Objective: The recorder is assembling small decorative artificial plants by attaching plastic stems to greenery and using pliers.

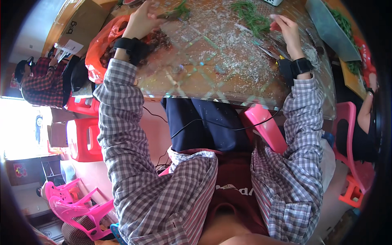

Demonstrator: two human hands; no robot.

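My left hand is over the far left of the table, beside an orange-red plastic bag of dark brown, rough pieces. Its fingers are closed near the stem end of a small green needle-leaved sprig and seem to pinch it; motion blurs them a little. At the far right, my right hand has its thumb and fingers apart, with nothing visible between them. Just left of it lies a bunch of green needle-leaved sprigs. A pointed metal tool with yellow and black handles lies by my right wrist.
White crumbs are scattered over the transparent-covered table. A grey-blue bin with greenery stands at right, a cardboard box at left. Another person sits at left; someone's arm shows at right. A black cable crosses my lap.
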